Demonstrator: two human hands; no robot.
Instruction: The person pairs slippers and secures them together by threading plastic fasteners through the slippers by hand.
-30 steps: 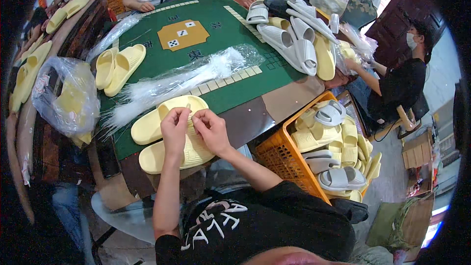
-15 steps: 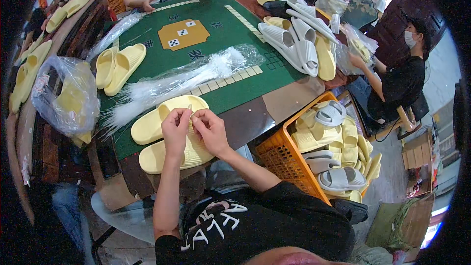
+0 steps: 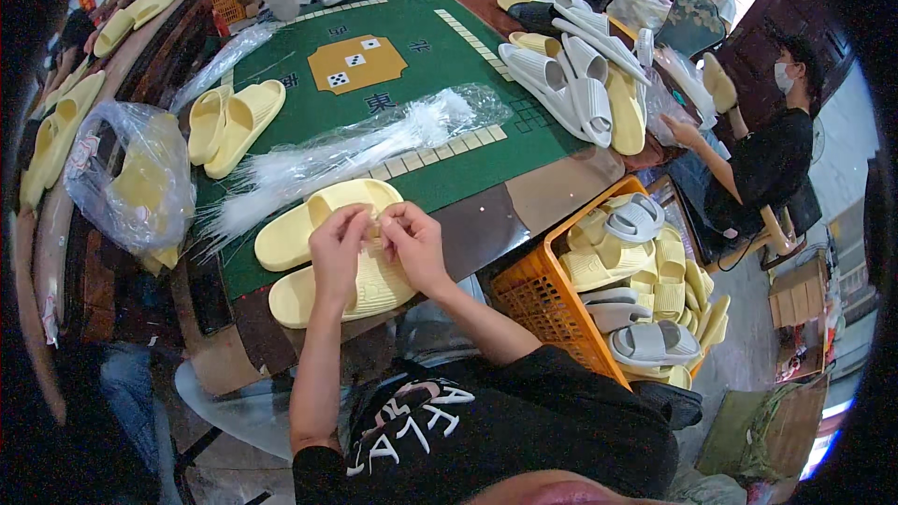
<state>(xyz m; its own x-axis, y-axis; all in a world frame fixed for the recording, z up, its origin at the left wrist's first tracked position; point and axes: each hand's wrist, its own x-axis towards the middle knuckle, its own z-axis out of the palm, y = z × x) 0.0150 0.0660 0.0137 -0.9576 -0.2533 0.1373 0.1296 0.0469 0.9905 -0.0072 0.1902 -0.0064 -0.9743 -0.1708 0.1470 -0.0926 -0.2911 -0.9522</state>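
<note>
In front of me, a pair of pale yellow slide slippers (image 3: pixel 292 299) lies side by side at the near edge of the green table mat (image 3: pixel 281 145). Just over their straps, my left hand (image 3: pixel 337 248) and my right hand (image 3: pixel 413 245) meet, thumbs and fingertips pinched together. Whatever sits between the fingertips is too small to make out. Beyond them stretches a clear plastic sleeve of thin white plastic strands (image 3: pixel 374 142), its loose ends fanned toward the left. Another yellow pair of slippers (image 3: pixel 245 126) rests left of that bundle.
An orange crate (image 3: pixel 554 304) filled with yellow and grey slippers stands at my right. Grey and yellow slippers (image 3: pixel 589 98) are piled on the table's right side. A clear bag (image 3: pixel 131 182) holds yellow slippers at left. Co-workers (image 3: pixel 772 145) handle slippers at the right and across the table.
My hands stay over the pair; the fingertips have shifted slightly and the right hand has turned a little. Across the table, a co-worker has lifted a light-coloured slipper.
</note>
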